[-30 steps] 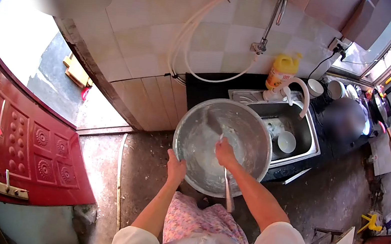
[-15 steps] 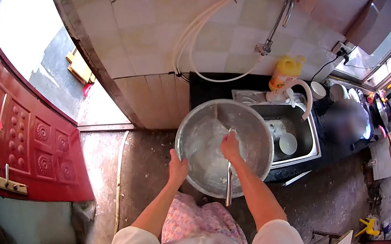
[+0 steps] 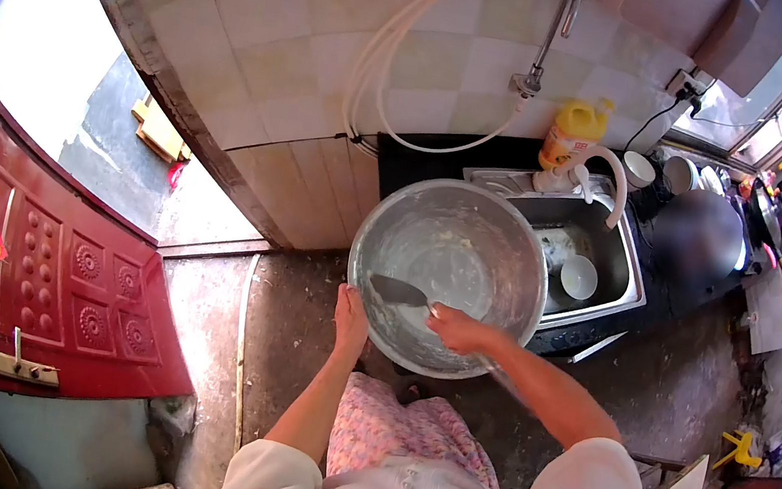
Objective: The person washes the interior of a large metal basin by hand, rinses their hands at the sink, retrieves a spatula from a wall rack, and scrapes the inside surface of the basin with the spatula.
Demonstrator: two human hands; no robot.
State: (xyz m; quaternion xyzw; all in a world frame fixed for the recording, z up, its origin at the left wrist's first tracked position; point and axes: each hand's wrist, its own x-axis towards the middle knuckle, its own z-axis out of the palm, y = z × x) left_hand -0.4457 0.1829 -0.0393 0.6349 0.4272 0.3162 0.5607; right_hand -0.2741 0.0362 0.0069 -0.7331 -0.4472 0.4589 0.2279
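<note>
- A home kitchen, plain and well used.
- Beyond the right hand (image 3: 459,330) is a steel sink (image 3: 602,251) with a wall tap (image 3: 545,45) and a yellow detergent bottle (image 3: 569,133).
- Farther right, cups and cookware crowd the counter (image 3: 706,231).
- Left of the left hand (image 3: 350,317) stands a red door (image 3: 61,286).
</note>
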